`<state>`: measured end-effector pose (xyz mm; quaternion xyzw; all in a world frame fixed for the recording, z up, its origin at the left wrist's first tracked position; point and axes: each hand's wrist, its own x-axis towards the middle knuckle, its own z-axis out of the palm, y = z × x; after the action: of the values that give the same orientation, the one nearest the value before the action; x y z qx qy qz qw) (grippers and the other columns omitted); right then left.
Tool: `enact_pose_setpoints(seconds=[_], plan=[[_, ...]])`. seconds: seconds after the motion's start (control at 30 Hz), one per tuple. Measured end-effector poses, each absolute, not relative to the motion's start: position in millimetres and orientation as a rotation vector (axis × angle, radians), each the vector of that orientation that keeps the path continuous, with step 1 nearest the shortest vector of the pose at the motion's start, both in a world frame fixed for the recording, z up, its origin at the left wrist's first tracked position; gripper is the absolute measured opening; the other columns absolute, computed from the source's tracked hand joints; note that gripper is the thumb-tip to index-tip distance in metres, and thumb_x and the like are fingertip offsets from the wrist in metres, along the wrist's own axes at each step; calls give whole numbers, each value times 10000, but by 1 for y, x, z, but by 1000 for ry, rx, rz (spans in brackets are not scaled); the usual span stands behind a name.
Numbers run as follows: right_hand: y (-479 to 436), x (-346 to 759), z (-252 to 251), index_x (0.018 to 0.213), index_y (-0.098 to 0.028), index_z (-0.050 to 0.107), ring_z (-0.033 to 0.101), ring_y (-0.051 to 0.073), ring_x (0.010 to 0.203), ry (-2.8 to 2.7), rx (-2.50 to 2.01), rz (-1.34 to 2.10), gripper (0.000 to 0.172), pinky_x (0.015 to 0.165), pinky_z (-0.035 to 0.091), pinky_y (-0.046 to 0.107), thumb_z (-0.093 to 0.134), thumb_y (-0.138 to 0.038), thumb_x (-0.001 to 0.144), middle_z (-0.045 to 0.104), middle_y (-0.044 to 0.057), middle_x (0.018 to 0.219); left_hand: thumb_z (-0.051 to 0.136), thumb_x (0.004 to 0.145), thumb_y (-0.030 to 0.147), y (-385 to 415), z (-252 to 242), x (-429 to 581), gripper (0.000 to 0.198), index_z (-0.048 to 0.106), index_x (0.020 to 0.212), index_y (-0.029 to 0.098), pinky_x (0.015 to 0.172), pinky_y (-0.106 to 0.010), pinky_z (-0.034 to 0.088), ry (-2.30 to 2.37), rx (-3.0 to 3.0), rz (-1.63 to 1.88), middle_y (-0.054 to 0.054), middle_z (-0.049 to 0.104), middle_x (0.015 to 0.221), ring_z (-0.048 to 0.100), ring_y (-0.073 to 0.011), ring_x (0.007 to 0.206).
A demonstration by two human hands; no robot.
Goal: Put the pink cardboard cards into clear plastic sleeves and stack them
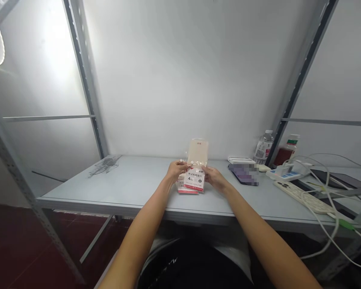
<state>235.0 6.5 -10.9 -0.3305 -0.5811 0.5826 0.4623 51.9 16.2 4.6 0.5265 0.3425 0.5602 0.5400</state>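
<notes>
My left hand and my right hand pinch the lower sides of a clear plastic packet held upright over the table. Inside it are a cream-coloured sheet and a white card with red edging and Chinese print, which looks like a ruler set's label. Below my hands, a second packet with a red strip lies on the grey table, partly hidden by the held packet.
Further right on the table stand a white box, a pixelated phone, a water bottle, and a red-labelled bottle. A white power strip and tangled white cables lie at the right. Metal shelf uprights flank the table.
</notes>
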Motion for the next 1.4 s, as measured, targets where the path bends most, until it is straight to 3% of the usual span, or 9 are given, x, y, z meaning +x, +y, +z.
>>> enact_pose_setpoints(seconds=[0.2,0.33,0.53,0.77,0.97,1.17,1.4], plan=[[8,234,-13,820,-161,639,618,195,725,-1491,-848,1343,298,653,483,310,630,-432,698,678,61,791,770,500,339,21,0,52,364,588,738,133,550,-262,419,834,1307,1346,-30,600,670,549,-119,572],[10,235,-13,828,-160,634,612,192,702,-1472,-863,1292,316,616,482,302,636,-442,685,676,62,785,684,606,437,19,2,52,394,626,854,137,533,-243,408,834,1350,1256,-39,604,704,534,-102,563],[8,235,-12,836,-161,628,614,198,710,-1445,-830,1297,331,638,488,313,648,-445,668,678,63,797,686,601,438,17,2,51,358,640,743,113,603,-269,429,844,1388,1105,-54,607,693,551,-121,617],[5,233,-11,826,-163,621,608,189,685,-1508,-862,1236,344,618,481,305,626,-472,675,676,51,768,717,548,447,20,-2,54,375,639,671,102,571,-273,416,925,1378,1212,-54,595,648,530,-122,581],[4,233,-9,812,-158,610,603,188,681,-1493,-875,1167,382,606,481,306,597,-517,682,668,55,757,474,652,676,14,8,52,614,659,828,118,584,-263,413,698,1311,1179,-94,635,786,569,-160,694],[6,233,-10,802,-156,633,595,186,660,-1536,-859,1179,361,604,476,304,620,-492,670,668,53,741,638,605,539,11,6,55,434,629,749,129,581,-258,404,816,1393,1118,-37,591,680,542,-125,614],[3,232,-10,802,-151,654,597,188,664,-1649,-823,1205,362,616,477,312,602,-490,687,672,61,746,680,572,417,10,6,58,313,556,573,130,541,-259,386,916,1317,1209,-11,527,556,490,-108,525]])
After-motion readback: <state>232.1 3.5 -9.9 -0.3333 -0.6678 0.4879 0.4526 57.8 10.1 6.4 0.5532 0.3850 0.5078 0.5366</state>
